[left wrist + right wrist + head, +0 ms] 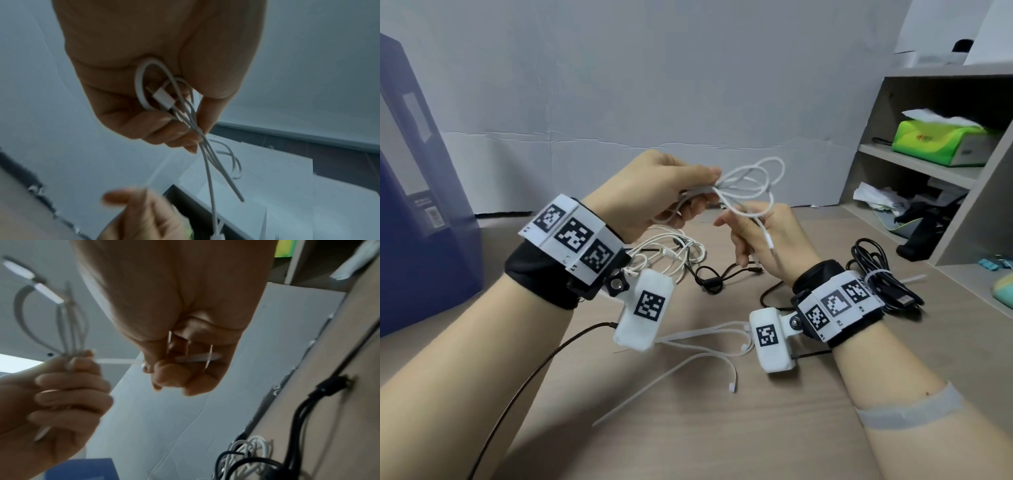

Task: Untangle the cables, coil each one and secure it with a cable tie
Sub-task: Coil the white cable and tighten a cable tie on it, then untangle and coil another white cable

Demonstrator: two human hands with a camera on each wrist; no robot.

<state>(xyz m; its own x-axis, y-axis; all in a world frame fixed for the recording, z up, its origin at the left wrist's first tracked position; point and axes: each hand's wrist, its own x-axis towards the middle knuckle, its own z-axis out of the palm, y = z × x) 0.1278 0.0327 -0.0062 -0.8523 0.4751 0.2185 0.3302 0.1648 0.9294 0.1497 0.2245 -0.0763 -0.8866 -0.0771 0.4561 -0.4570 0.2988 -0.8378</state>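
My left hand (709,186) is raised above the table and grips a loosely coiled white cable (756,178), whose loops stick out to the right. In the left wrist view a white plug (162,97) of that cable lies inside the curled fingers (164,126). My right hand (743,226) is just below and to the right. It pinches a thin white strip that looks like a cable tie (115,361), which runs across to the left hand's fingers (78,363). A strand of the cable drapes over the right hand.
A tangle of white cables (674,253) and a black cable (709,277) lies on the wooden table (688,428) under the hands. A tied black cable bundle (876,274) lies at right, loose cable ties (705,342) in front. Shelf (914,164) right, blue box (414,205) left.
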